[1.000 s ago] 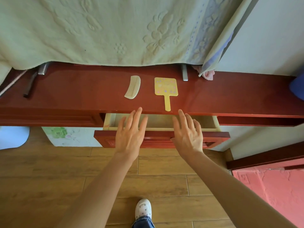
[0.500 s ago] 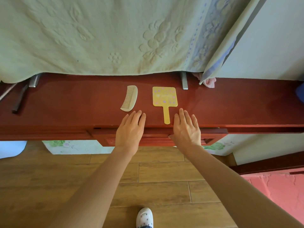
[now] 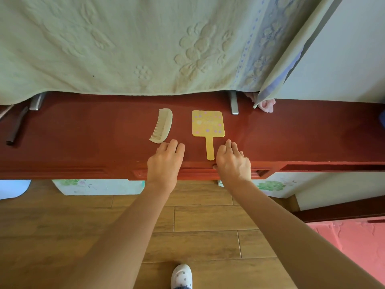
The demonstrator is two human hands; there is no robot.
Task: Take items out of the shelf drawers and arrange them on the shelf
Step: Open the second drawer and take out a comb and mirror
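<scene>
The cream comb (image 3: 161,126) is lying flat on the red shelf (image 3: 83,132), its lower tip just beyond the fingertips of the left hand (image 3: 165,161). Just beside it to the right, the yellow hand mirror (image 3: 208,127) is lying face down with its handle pointing toward the shelf's front edge, running between the two hands and passing just left of the right hand (image 3: 232,161). Both hands are resting palm-down over the front edge, fingers loosely curled on the shelf top, each grip empty and holding nothing. Below the hands, the drawer front (image 3: 198,173) is sitting flush with the shelf's face. A pale green embossed cloth (image 3: 125,49) is hanging behind the shelf.
</scene>
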